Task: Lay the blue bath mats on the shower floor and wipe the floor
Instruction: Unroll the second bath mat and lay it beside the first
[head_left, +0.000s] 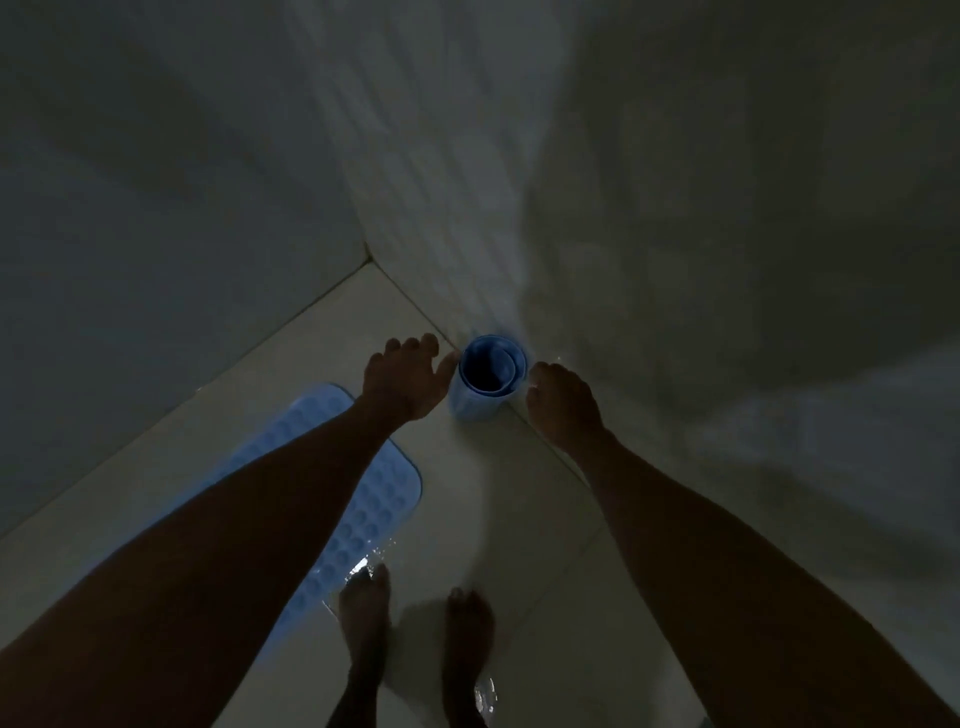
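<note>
A rolled blue mat (485, 382) stands upright on the shower floor (509, 499), right by the wall (675, 208). It sits between the two hands. The left hand (402, 376) is just beside the roll with its fingers spread wide; its thumb seems to touch the roll. The right hand (563, 402) is just beside the other side, fingers loosely curled, holding nothing. A flat blue mat (358, 499) lies on the floor under the left arm. Two bare feet (415, 629) stand below the hands.

A dim home shower stall: tiled walls (156, 182), wet tiled floor (519, 519), blue bath mat (363, 509).
</note>
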